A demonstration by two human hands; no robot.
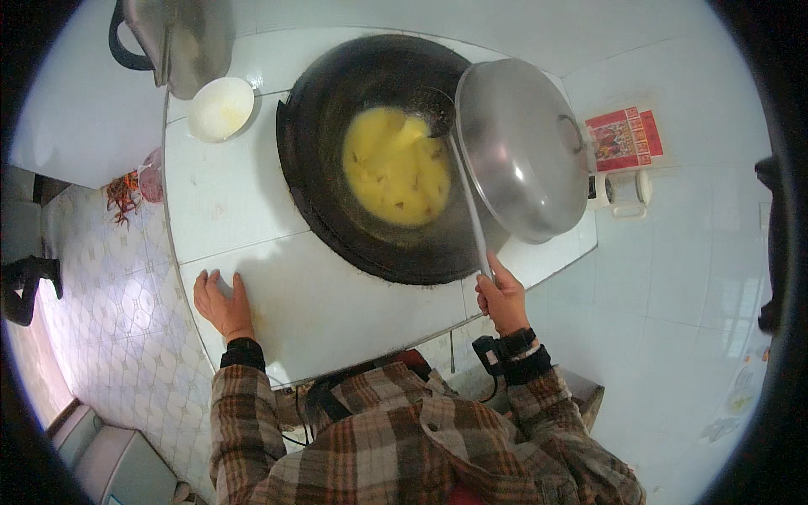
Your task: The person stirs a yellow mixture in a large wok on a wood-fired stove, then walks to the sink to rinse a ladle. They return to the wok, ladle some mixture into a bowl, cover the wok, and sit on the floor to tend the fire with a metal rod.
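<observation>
My right hand (pixel 502 297) grips the long handle of a metal ladle (pixel 468 189). The ladle's perforated-looking dark bowl rests inside a large black wok (pixel 315 164), at the far right side of its curve. In the bottom of the wok lies a yellow egg-like mixture (pixel 394 177) with small brown bits in it. My left hand (pixel 224 306) lies with fingers apart on the white tiled stove top (pixel 233 221), near its left edge, and holds nothing. A domed metal lid (pixel 524 151) leans over the wok's right rim.
A white bowl (pixel 221 110) with yellow residue stands left of the wok, beside a large metal pot (pixel 199 44) with a black handle. Red chillies (pixel 123 196) lie at the left, below the counter. A red printed picture (pixel 622 140) and a white mug-like container (pixel 628 194) are at the right.
</observation>
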